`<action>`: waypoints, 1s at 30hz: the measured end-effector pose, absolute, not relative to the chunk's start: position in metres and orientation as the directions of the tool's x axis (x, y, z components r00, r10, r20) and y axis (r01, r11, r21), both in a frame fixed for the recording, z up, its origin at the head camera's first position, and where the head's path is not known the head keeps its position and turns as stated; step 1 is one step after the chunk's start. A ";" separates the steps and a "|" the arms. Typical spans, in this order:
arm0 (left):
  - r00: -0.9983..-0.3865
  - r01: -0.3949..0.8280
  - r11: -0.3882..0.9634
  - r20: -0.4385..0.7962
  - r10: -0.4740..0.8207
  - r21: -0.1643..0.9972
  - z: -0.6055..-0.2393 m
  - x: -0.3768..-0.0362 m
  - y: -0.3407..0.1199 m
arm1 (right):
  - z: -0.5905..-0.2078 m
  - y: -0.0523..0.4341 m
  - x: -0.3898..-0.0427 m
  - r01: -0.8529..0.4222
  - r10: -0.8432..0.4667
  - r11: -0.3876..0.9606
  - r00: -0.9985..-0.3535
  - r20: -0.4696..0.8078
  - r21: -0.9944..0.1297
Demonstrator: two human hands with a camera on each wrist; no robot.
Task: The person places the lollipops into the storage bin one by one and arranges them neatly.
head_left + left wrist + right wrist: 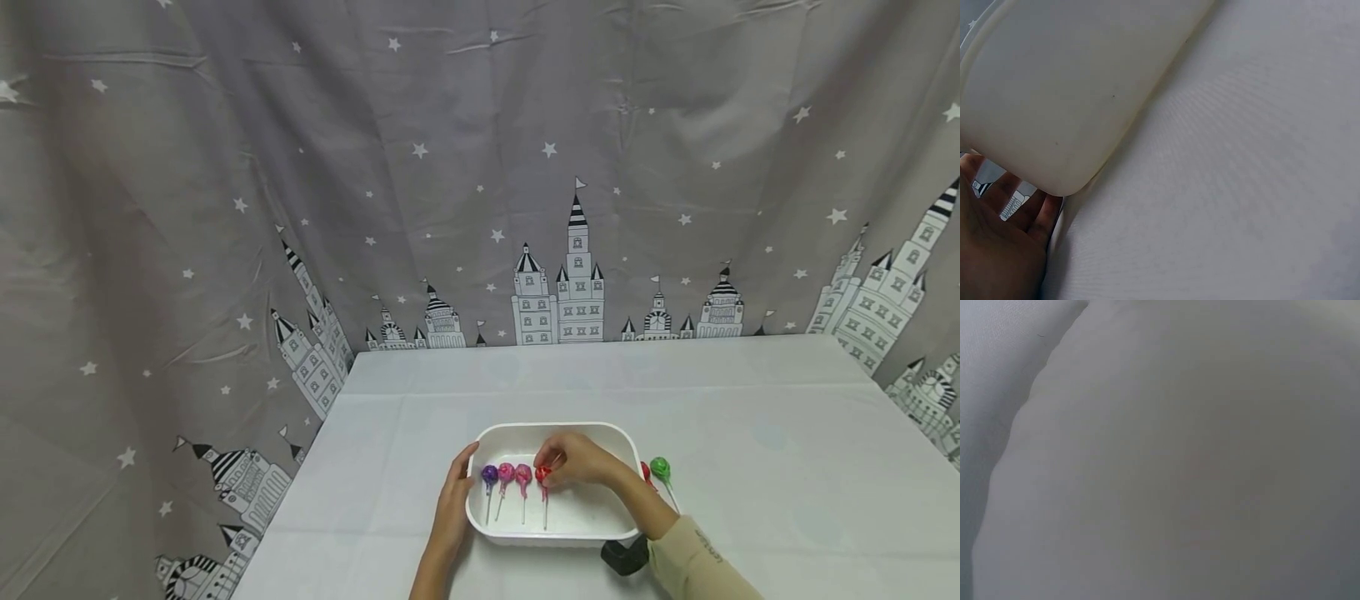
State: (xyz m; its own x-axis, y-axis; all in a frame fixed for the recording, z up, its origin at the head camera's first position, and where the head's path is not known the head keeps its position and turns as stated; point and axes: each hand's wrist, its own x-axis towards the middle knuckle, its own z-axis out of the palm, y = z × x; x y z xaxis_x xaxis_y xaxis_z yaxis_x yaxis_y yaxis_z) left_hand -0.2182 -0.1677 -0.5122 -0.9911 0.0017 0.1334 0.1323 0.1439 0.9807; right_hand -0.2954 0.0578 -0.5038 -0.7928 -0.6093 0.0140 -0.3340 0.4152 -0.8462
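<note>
A white plastic tray (555,540) stands on the table, with a row of lollipops inside it. From the left they are a purple lollipop (490,475), two pink lollipops (523,475) and a red lollipop (543,474), sticks pointing toward me. My right hand (576,458) reaches over the tray and pinches the red lollipop by its wrapped head. At the tray's left end my left hand (452,504) holds the rim, thumb at the edge and fingers along the outside. The left wrist view shows that hand (1007,231) against the tray's outer wall (1085,100).
Right of the tray, a green lollipop (661,468) lies on the white table (780,450), beside a red one (646,472) partly hidden by my right forearm. A black wrist device (626,556) sits under that forearm. A pale, blurred surface fills the right wrist view.
</note>
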 end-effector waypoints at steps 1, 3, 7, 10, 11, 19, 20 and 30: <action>-0.991 0.134 0.141 0.135 0.002 0.981 -0.512 -0.218 -0.168 | -0.503 0.058 -0.295 -0.330 -0.607 0.413 -0.795 0.013 -0.849; -0.991 0.135 0.138 0.136 0.003 0.981 -0.512 -0.218 -0.168 | -0.503 0.057 -0.295 -0.313 -0.600 0.413 -0.800 0.003 -0.855; -0.991 0.136 0.138 0.137 0.003 0.981 -0.512 -0.218 -0.168 | -0.504 0.054 -0.295 -0.278 -0.588 0.405 -0.809 -0.015 -0.871; -0.990 0.139 0.140 0.139 0.004 0.980 -0.512 -0.218 -0.168 | -0.506 0.053 -0.295 -0.266 -0.583 0.403 -0.812 -0.022 -0.876; -0.990 0.140 0.140 0.141 0.005 0.980 -0.512 -0.218 -0.168 | -0.507 0.053 -0.295 -0.262 -0.580 0.403 -0.814 -0.023 -0.877; -0.989 0.150 0.121 0.148 0.023 0.981 -0.512 -0.218 -0.168 | -0.509 0.051 -0.296 -0.260 -0.574 0.406 -0.819 -0.023 -0.876; -0.989 0.148 0.122 0.146 0.023 0.981 -0.512 -0.217 -0.168 | -0.509 0.051 -0.296 -0.259 -0.573 0.405 -0.819 -0.023 -0.877; -0.989 0.146 0.139 0.145 0.014 0.980 -0.512 -0.217 -0.168 | -0.510 0.051 -0.296 -0.269 -0.579 0.401 -0.815 -0.015 -0.876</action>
